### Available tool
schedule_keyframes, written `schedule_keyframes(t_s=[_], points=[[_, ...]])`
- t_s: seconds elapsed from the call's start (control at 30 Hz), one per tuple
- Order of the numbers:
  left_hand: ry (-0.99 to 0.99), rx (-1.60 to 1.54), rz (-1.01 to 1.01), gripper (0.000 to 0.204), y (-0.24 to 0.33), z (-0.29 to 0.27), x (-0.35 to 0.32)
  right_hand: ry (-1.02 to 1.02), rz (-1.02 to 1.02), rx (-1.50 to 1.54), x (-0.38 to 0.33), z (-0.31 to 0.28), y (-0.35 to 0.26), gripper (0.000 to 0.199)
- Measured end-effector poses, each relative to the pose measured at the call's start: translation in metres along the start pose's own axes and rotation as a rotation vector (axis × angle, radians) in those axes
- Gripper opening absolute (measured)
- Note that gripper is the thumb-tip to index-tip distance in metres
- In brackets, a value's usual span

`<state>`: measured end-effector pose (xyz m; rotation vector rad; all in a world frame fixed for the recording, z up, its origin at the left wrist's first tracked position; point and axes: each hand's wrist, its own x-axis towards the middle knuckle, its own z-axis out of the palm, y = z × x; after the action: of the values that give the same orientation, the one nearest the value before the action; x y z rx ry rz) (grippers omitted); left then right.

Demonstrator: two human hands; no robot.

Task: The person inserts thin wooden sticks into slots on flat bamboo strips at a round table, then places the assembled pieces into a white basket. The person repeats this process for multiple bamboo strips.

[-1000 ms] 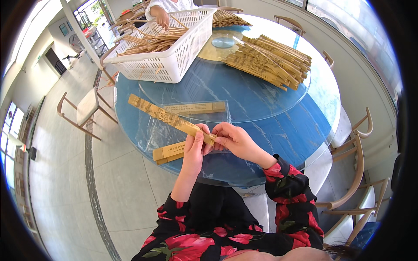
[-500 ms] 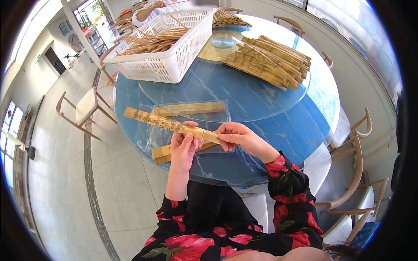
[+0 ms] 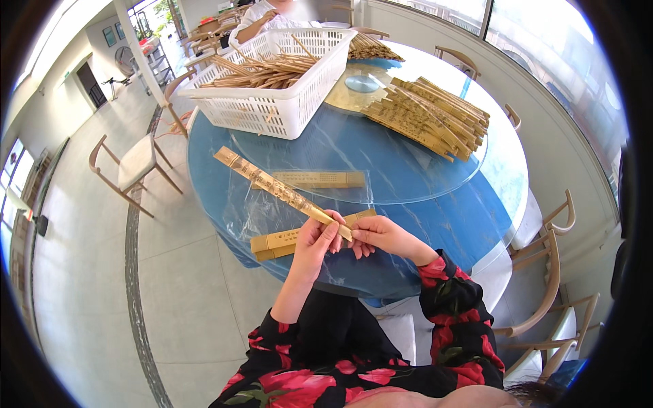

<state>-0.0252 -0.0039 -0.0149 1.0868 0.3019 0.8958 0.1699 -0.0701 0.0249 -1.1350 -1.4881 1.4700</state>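
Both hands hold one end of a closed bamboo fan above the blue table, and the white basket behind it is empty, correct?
Not quite. In the head view the white basket is not empty; it holds a pile of bamboo sticks. The rest stands: the left hand and right hand hold one end of the closed bamboo fan above the blue table.

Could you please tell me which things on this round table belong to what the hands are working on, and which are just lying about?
In hand:
- long thin bamboo strip, held at its near end by the left hand and right hand
- flat bamboo slats lying under the hands

Lying about:
- white plastic basket of sticks
- stack of bamboo strips
- single slat under clear film
- wooden chair
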Motion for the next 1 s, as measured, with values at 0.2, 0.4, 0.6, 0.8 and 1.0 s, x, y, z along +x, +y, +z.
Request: schedule_keyframes(t_s=[0.2, 0.4, 0.6, 0.8, 1.0], points=[[0.114, -0.203, -0.021, 0.018, -0.010, -0.001, -0.004, 0.483, -0.186, -0.193, 0.008, -0.008, -0.003, 0.018], [0.142, -0.320, 0.014, 0.017, -0.012, -0.004, -0.005, 0.721, -0.510, -0.805, 0.077, -0.039, -0.079, 0.014], [0.136, -0.392, -0.001, 0.017, -0.009, 0.002, -0.008, 0.617, -0.611, -1.334, 0.203, -0.103, -0.155, 0.023], [0.127, -0.430, -0.018, 0.018, -0.006, 0.005, -0.011, 0.443, -0.345, -1.686, 0.322, -0.166, -0.162, 0.025], [0.133, -0.476, -0.028, 0.018, -0.001, 0.007, -0.017, 0.475, -0.353, -1.658, 0.359, -0.168, -0.157, 0.009]])
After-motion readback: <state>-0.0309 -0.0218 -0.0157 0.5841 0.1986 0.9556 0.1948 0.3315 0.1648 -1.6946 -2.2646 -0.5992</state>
